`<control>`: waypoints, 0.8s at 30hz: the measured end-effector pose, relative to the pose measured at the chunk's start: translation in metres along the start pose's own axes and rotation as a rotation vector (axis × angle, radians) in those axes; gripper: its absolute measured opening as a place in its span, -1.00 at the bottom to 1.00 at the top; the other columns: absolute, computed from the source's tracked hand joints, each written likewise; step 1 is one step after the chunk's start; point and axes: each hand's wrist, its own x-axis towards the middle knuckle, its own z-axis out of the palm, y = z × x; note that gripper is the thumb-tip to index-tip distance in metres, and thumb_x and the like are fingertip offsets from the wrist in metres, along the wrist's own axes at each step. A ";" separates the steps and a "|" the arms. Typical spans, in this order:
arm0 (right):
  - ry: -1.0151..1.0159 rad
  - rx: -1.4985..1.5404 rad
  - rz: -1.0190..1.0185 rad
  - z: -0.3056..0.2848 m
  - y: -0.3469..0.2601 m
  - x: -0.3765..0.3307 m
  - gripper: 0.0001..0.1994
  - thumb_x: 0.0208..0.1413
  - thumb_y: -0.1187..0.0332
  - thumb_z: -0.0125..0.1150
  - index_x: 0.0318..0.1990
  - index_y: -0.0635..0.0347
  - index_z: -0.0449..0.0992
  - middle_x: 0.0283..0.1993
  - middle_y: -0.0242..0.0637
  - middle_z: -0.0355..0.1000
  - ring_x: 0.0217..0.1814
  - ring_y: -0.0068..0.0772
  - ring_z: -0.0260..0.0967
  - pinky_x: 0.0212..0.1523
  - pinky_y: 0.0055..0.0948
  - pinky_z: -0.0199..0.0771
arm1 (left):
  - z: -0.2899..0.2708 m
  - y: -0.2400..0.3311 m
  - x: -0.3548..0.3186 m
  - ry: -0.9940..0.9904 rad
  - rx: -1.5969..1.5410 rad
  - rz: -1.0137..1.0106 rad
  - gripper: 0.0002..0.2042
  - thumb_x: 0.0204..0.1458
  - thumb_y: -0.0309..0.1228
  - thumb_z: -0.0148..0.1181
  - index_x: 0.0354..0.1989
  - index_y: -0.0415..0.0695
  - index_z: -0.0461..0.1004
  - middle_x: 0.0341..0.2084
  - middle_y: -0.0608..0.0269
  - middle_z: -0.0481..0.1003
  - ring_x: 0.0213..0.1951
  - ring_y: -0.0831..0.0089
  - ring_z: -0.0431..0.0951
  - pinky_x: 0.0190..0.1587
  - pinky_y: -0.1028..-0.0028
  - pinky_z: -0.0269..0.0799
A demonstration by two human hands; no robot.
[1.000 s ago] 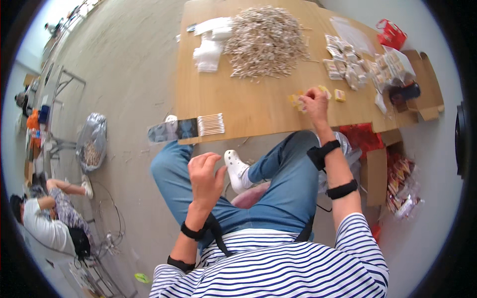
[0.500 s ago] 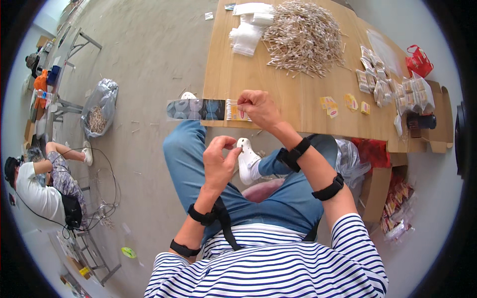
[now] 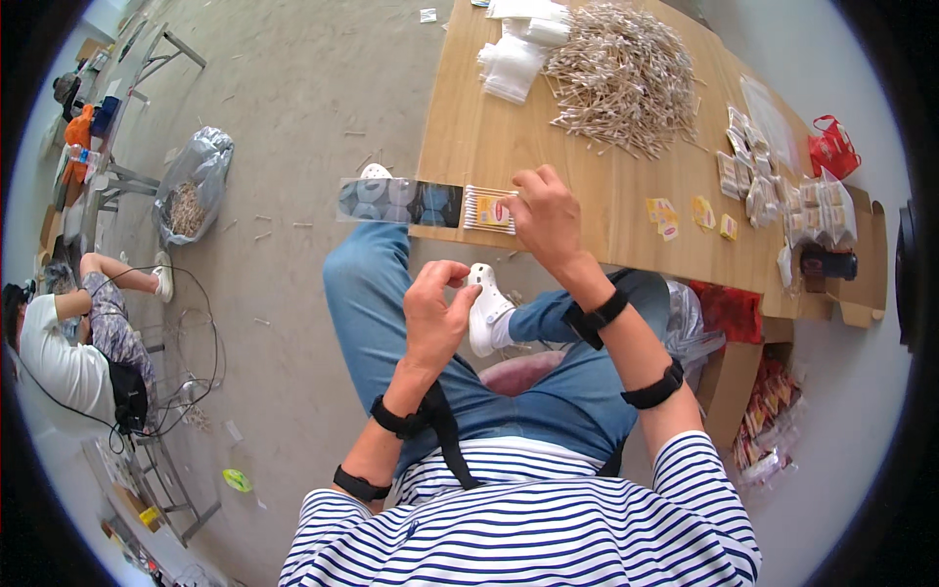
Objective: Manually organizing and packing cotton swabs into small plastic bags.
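Note:
At the table's near left edge lies a flat packet of cotton swabs with a yellow label card on it. A clear and dark printed plastic strip stretches left from it, past the table edge. My right hand is at the packet's right end, thumb and fingertips pinched on its edge. Below the table edge, over my lap, hovers my left hand. Its fingers are loosely bent, with a gap between thumb and forefinger, and nothing shows in it.
A large heap of loose swabs covers the far table beside white plastic bags. Yellow cards and filled packs lie to the right. A cardboard box stands at the right. Another person sits far left, near a waste bag.
My right hand has drawn back slightly to the right across the packet, so more of the yellow card and swabs shows. The left hand stays nearly still. The whole view has shifted a little.

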 end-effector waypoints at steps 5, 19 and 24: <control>-0.011 -0.192 -0.331 -0.009 0.003 -0.030 -0.14 -0.27 0.13 0.55 0.26 0.32 0.36 0.34 0.05 0.26 0.33 0.07 0.27 0.32 -0.06 0.23 | -0.002 0.003 0.007 -0.019 0.480 0.214 -0.45 -0.15 -0.47 0.42 0.10 -0.25 0.42 0.08 0.06 0.45 0.17 0.15 0.40 0.25 0.14 0.22; -0.069 -0.321 -0.209 0.048 0.004 -0.043 0.21 -0.36 0.10 0.61 0.46 0.39 -0.01 0.56 0.10 -0.12 0.65 0.05 -0.29 0.57 0.02 -0.31 | 0.031 -0.032 0.068 -0.155 1.022 0.240 0.16 -0.35 -0.25 0.56 0.50 -0.15 -0.04 0.53 0.13 -0.11 0.56 0.24 -0.23 0.46 -0.22 -0.50; -0.021 -0.355 -0.168 0.057 0.001 -0.043 0.18 -0.35 0.07 0.59 0.45 0.38 0.04 0.56 0.11 -0.11 0.65 0.07 -0.28 0.56 0.06 -0.31 | 0.030 -0.028 0.070 -0.181 0.980 0.225 0.12 -0.32 -0.33 0.51 0.51 -0.13 -0.04 0.53 0.17 -0.11 0.55 0.25 -0.22 0.45 -0.23 -0.52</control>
